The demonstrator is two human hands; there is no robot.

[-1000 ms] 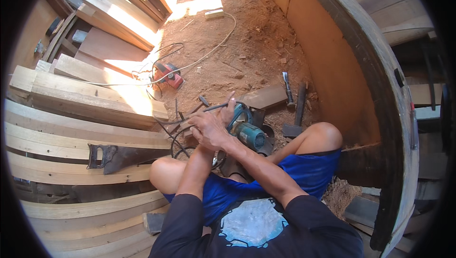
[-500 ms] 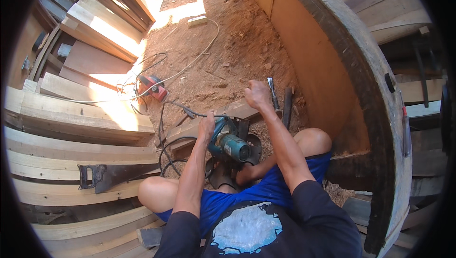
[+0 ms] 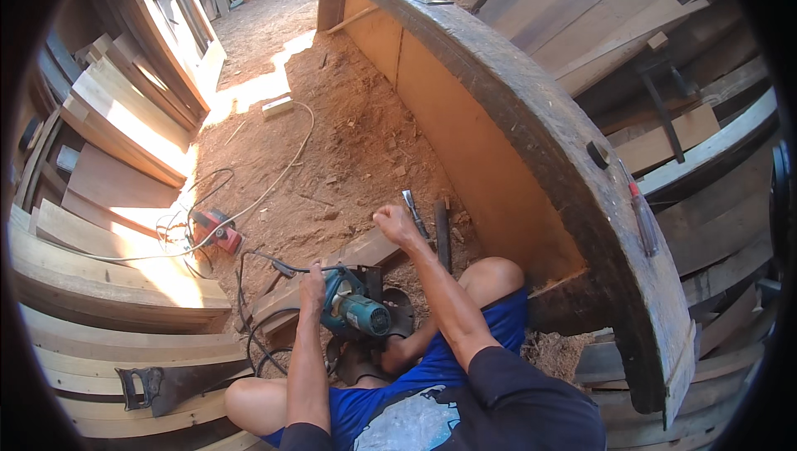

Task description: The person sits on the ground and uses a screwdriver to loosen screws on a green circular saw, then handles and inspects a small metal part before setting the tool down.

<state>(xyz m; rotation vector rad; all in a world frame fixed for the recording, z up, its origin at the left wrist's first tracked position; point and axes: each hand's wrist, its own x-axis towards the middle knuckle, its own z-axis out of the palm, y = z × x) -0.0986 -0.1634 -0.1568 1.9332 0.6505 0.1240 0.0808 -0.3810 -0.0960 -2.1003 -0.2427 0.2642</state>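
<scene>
Teal power tool (image 3: 362, 313) beside left hand (image 3: 312, 286), seemingly closed on black cord (image 3: 334, 267); right hand (image 3: 398, 227) fisted near chisel (image 3: 415, 213), no longer joined with left.

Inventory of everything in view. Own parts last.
Power tool: 1, teal, lower centre
Other power tool: 1, red, floor left
Planks: many, tan, mostly left
Handsaw: 1, dark, on left planks
Chisel: 1, silver and dark, floor centre
Tool handle: 1, dark, right of chisel
Beam: 1, brown, beyond teal tool
Cords: several, pale and dark, floor left
Block: 1, pale, far floor
Sawdust: plenty, brown, floor
Bench: 1, tan and dark, right
Slim tool: 1, red and grey, bench top
Shorts: 1, blue, lower middle
Left hand: 1, bare, at teal tool
Right hand: 1, bare, left of chisel
</scene>
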